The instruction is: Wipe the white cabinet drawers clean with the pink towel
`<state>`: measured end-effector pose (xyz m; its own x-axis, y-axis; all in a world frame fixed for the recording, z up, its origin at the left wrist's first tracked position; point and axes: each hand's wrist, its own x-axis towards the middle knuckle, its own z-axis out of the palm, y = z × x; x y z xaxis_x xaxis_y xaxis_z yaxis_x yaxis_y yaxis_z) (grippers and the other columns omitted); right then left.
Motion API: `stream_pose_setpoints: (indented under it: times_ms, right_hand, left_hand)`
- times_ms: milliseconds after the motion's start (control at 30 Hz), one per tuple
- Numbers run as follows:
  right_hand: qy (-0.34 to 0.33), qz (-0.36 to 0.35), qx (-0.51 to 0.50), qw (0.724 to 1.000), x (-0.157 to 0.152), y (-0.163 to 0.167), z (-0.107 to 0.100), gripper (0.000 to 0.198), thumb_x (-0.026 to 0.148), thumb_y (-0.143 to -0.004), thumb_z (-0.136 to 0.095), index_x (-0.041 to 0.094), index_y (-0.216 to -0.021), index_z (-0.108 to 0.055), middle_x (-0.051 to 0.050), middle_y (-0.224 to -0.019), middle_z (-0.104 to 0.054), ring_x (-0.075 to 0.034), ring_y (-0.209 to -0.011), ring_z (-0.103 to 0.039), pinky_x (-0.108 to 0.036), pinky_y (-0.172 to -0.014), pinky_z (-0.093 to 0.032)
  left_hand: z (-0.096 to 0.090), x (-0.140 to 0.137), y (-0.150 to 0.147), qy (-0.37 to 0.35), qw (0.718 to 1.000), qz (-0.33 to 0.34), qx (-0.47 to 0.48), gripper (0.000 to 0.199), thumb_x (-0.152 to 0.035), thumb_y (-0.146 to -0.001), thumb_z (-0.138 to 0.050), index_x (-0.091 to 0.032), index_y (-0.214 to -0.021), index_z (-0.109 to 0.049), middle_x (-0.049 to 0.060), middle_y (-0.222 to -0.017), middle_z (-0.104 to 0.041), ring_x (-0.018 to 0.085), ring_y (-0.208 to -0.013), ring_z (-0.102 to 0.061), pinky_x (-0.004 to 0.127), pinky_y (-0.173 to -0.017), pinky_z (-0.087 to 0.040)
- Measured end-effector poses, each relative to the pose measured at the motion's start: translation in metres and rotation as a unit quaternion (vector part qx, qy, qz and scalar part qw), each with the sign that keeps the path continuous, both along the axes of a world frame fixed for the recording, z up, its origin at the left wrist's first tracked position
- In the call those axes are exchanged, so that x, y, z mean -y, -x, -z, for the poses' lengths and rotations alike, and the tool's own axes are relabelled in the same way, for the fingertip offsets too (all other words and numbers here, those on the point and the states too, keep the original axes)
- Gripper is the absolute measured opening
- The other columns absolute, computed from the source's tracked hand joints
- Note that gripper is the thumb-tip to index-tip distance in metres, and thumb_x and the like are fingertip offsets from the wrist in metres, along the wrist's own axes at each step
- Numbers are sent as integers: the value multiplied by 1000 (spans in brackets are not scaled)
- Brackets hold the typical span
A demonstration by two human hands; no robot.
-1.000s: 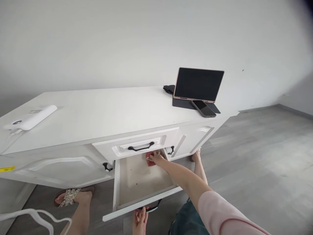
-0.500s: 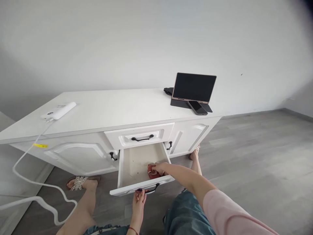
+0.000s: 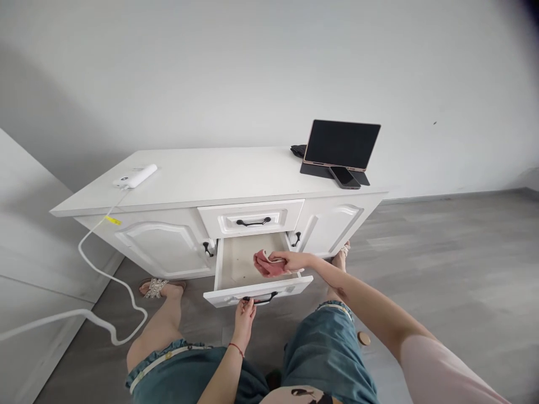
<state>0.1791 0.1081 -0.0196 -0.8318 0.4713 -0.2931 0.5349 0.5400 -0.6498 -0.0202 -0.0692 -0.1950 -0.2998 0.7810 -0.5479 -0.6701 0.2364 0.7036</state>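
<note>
Over the pulled-out lower drawer [image 3: 233, 264] my right hand [image 3: 290, 261] grips a crumpled red cloth [image 3: 267, 266], with a pale edge folded up. The drawer floor beneath shows a few dark specks. At the drawer front, my left hand [image 3: 245, 320] has its fingers closed on the left end of the black handle [image 3: 263, 299]. A red string is around that wrist. Just above, the upper drawer [image 3: 252, 217] sits closed in the white cabinet [image 3: 202, 185].
A tablet [image 3: 342, 145] stands on the cabinet top with a phone [image 3: 344, 177] before it and a black item [image 3: 298, 150] behind. At left, a white power bank [image 3: 137, 177] trails a cable [image 3: 90, 258] down to the floor. A small round tan object [image 3: 363, 338] lies on the floor.
My right hand has lifted the red cloth up from the drawer floor. My left hand stays at the handle. The view has shifted, showing more of my legs.
</note>
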Motion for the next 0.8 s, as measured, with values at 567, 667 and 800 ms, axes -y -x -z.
stream_pose_setpoints:
  times_ms: [567, 667, 800]
  right_hand:
    - [-219, 116, 32, 968, 112, 40, 64, 66, 19, -93, -45, 53, -149, -41, 5, -162, -35, -31, -135, -34, -49, -107, -28]
    - [-221, 79, 15, 972, 114, 71, 64, 59, 27, -98, -42, 54, -150, -37, 7, -164, -33, -30, -138, -32, -49, -108, -29]
    - [-224, 42, 10, 974, 118, 105, 65, 59, 27, -99, -44, 55, -150, -36, 7, -166, -27, -30, -143, -27, -53, -110, -29]
  left_hand:
    - [1, 4, -12, -9, 998, -59, 15, 35, -24, -61, -89, -23, -74, -57, 1, -80, -69, 17, -84, -72, 41, -101, -50]
    - [1, 4, -15, 6, 997, -73, 14, 32, -18, -63, -86, -24, -80, -60, 3, -86, -71, 18, -85, -72, 40, -96, -53]
    - [-3, 5, -18, -24, 997, -67, -5, 36, -20, -63, -84, -23, -90, -60, 4, -92, -71, 19, -86, -71, 35, -83, -55]
